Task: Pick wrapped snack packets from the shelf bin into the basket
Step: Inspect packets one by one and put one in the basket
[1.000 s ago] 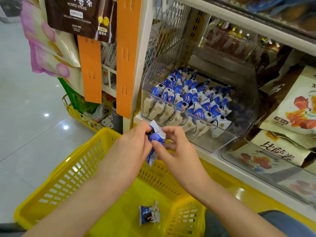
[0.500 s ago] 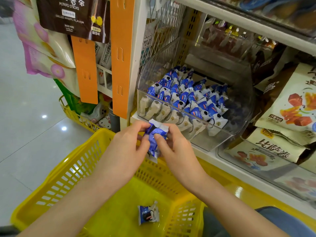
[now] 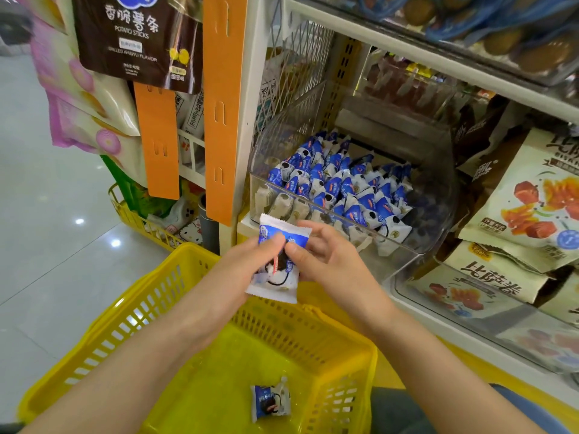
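I hold one wrapped packet (image 3: 283,238), blue and white, between both hands. My left hand (image 3: 244,270) pinches its left side with thumb and fingertips, and my right hand (image 3: 329,261) pinches the right side the same way, so the fingers of both are closed on the wrapper. The packet hangs upright over the far rim of the yellow basket (image 3: 125,321), just near of the shelf bin (image 3: 435,214). A second packet (image 3: 270,399) lies on the basket floor, near the right wall.

The bin is clear plastic, and its front wall stands between my hands and the rows of blue packets (image 3: 338,186) inside. Just left of the bin a wide orange strip (image 3: 224,104) hangs down the shelf post, and a shorter orange strip (image 3: 158,142) hangs further left. Above that one hangs a dark potato-stick bag (image 3: 138,39). A white wire mesh (image 3: 294,67) rises at the bin's far left. Right of the bin lie cream snack bags (image 3: 539,195). On the floor at the far left sits another yellow basket (image 3: 138,220) holding goods.
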`<state>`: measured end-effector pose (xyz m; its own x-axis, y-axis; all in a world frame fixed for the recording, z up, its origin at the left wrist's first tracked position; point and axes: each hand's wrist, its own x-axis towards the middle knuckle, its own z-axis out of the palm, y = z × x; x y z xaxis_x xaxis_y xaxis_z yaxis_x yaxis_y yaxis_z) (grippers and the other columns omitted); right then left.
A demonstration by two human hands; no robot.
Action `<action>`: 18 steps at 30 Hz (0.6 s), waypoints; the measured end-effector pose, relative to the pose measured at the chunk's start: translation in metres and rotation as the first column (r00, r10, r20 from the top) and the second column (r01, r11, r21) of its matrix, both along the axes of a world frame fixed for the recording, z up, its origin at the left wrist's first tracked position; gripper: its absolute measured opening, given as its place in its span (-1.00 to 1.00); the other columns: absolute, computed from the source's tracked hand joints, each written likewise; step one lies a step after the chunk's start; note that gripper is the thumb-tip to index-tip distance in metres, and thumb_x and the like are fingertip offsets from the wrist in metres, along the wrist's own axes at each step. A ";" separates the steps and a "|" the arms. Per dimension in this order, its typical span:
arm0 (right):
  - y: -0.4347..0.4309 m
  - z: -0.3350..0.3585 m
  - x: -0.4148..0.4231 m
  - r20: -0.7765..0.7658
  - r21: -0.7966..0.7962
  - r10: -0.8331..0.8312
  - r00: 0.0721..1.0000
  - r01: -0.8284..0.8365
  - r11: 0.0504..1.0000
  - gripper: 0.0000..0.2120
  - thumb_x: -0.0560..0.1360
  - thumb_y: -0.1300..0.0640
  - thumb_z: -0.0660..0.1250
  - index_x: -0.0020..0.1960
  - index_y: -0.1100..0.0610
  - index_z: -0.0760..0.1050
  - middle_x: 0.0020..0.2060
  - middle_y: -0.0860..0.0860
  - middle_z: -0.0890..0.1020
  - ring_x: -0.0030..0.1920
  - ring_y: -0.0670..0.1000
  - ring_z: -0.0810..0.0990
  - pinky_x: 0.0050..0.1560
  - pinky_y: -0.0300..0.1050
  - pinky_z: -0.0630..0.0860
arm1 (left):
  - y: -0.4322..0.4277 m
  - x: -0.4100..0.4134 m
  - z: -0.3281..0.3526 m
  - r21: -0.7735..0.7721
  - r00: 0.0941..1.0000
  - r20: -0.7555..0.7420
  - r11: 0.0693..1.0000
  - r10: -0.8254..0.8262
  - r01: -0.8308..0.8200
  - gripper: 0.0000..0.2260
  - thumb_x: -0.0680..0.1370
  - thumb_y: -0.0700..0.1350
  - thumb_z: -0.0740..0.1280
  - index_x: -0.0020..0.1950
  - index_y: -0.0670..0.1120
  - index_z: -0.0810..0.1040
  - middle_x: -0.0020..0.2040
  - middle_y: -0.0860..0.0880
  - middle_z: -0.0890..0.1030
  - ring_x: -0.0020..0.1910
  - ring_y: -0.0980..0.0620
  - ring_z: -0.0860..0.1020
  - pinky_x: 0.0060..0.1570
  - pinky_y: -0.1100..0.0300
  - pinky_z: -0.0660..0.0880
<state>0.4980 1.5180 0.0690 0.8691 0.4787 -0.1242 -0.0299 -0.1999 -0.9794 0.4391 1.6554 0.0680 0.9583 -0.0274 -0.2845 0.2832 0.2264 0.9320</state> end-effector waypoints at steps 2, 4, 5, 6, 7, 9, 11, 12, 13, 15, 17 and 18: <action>-0.001 0.005 0.000 -0.020 0.030 -0.030 0.999 0.030 0.999 -0.82 0.49 0.20 0.32 0.08 0.09 0.46 -0.11 0.03 0.64 -0.28 -0.20 0.61 -0.34 -0.36 0.50 | -0.001 -0.003 0.001 0.087 0.999 0.042 0.996 -0.019 0.015 -0.67 0.43 0.01 0.34 0.18 0.02 0.53 0.05 0.02 0.67 0.08 0.06 0.61 0.16 0.08 0.45; -0.003 0.009 0.002 -0.021 0.034 -0.073 0.997 0.074 0.997 -0.91 0.50 0.21 0.32 0.01 0.13 0.49 -0.11 0.13 0.64 -0.29 -0.14 0.60 -0.35 -0.31 0.55 | -0.002 -0.001 0.000 0.177 0.997 0.036 0.982 0.063 -0.068 -0.73 0.49 -0.10 0.34 0.19 0.04 0.52 0.03 0.05 0.66 0.04 0.11 0.60 0.09 0.16 0.49; -0.005 0.011 0.003 -0.014 0.033 -0.096 0.995 0.097 0.995 -0.91 0.50 0.21 0.31 0.01 0.17 0.49 -0.09 0.20 0.63 -0.27 -0.08 0.60 -0.34 -0.29 0.57 | -0.001 0.001 -0.002 0.212 0.994 0.026 0.971 0.104 -0.107 -0.75 0.50 -0.12 0.33 0.17 0.02 0.52 0.01 0.05 0.66 0.01 0.12 0.61 0.04 0.19 0.52; -0.006 0.012 0.004 -0.006 0.035 -0.120 0.993 0.120 0.992 -0.88 0.50 0.20 0.30 0.02 0.22 0.49 -0.07 0.25 0.62 -0.25 -0.04 0.59 -0.34 -0.29 0.57 | 0.000 0.002 -0.004 0.224 0.991 0.027 0.966 0.129 -0.132 -0.78 0.51 -0.13 0.32 0.15 -0.01 0.54 -0.01 0.04 0.67 -0.02 0.12 0.62 0.01 0.19 0.54; -0.007 0.014 0.004 -0.001 0.038 -0.139 0.990 0.139 0.990 -0.84 0.51 0.19 0.30 0.04 0.25 0.49 -0.05 0.28 0.61 -0.22 -0.01 0.59 -0.34 -0.29 0.57 | 0.000 0.003 -0.004 0.216 0.990 0.036 0.966 0.136 -0.140 -0.80 0.51 -0.13 0.32 0.14 -0.02 0.55 -0.04 0.03 0.68 -0.04 0.12 0.63 0.01 0.19 0.55; -0.009 0.018 0.005 0.016 0.048 -0.150 0.989 0.149 0.988 -0.84 0.52 0.15 0.27 0.03 0.23 0.50 -0.06 0.24 0.63 -0.21 -0.02 0.60 -0.33 -0.30 0.57 | 0.001 0.004 -0.004 0.195 0.989 0.081 0.971 0.125 -0.139 -0.80 0.52 -0.14 0.31 0.13 -0.01 0.56 -0.06 0.07 0.69 -0.05 0.16 0.63 -0.01 0.22 0.57; -0.011 0.023 0.004 0.092 0.042 -0.144 0.985 0.141 0.989 -0.88 0.52 0.11 0.26 -0.03 0.12 0.53 -0.14 0.13 0.66 -0.24 -0.04 0.61 -0.31 -0.29 0.57 | -0.001 0.007 -0.003 0.219 0.984 0.148 0.967 0.100 -0.131 -0.79 0.52 -0.17 0.31 0.14 0.01 0.56 -0.05 0.08 0.69 -0.05 0.19 0.62 -0.11 0.34 0.56; -0.012 0.025 0.004 0.142 0.032 -0.143 0.979 0.140 0.990 -0.90 0.52 0.10 0.27 -0.06 0.08 0.54 -0.18 0.09 0.66 -0.26 -0.03 0.61 -0.29 -0.27 0.58 | -0.002 0.009 -0.002 0.256 0.979 0.187 0.958 0.084 -0.131 -0.77 0.52 -0.18 0.31 0.15 0.00 0.56 -0.03 0.07 0.68 -0.03 0.18 0.61 -0.12 0.37 0.53; -0.014 0.027 0.003 0.187 0.025 -0.147 0.971 0.144 0.989 -0.92 0.50 0.10 0.29 -0.08 0.06 0.55 -0.20 0.06 0.66 -0.27 0.00 0.60 -0.28 -0.23 0.59 | -0.005 0.011 -0.001 0.306 0.971 0.230 0.942 0.066 -0.137 -0.76 0.52 -0.19 0.31 0.17 -0.02 0.55 0.01 0.07 0.66 0.01 0.16 0.60 -0.08 0.36 0.52; -0.018 0.033 0.004 0.275 0.025 -0.170 0.946 0.170 0.985 -0.95 0.49 0.14 0.32 -0.08 0.05 0.55 -0.22 -0.02 0.66 -0.31 -0.04 0.60 -0.30 -0.24 0.56 | -0.010 0.017 0.002 0.410 0.946 0.324 0.896 0.034 -0.173 -0.74 0.52 -0.17 0.32 0.20 -0.02 0.52 0.06 0.08 0.62 0.07 0.14 0.56 0.07 0.24 0.49; -0.024 0.043 0.008 0.383 0.014 -0.210 0.900 0.222 0.975 -0.94 0.48 0.15 0.33 -0.09 0.02 0.57 -0.24 -0.08 0.65 -0.35 -0.13 0.59 -0.35 -0.30 0.51 | -0.015 0.023 0.009 0.498 0.904 0.428 0.833 0.003 -0.239 -0.72 0.53 -0.08 0.30 0.24 0.03 0.47 0.09 0.15 0.57 0.07 0.25 0.52 0.07 0.33 0.45; -0.028 0.050 0.011 0.440 0.000 -0.228 0.869 0.254 0.967 -0.93 0.49 0.13 0.33 -0.09 -0.02 0.57 -0.23 -0.10 0.65 -0.33 -0.13 0.60 -0.35 -0.29 0.52 | -0.017 0.027 0.013 0.542 0.879 0.476 0.795 -0.024 -0.272 -0.70 0.53 -0.02 0.26 0.27 0.06 0.44 0.12 0.20 0.53 0.08 0.30 0.49 0.04 0.42 0.42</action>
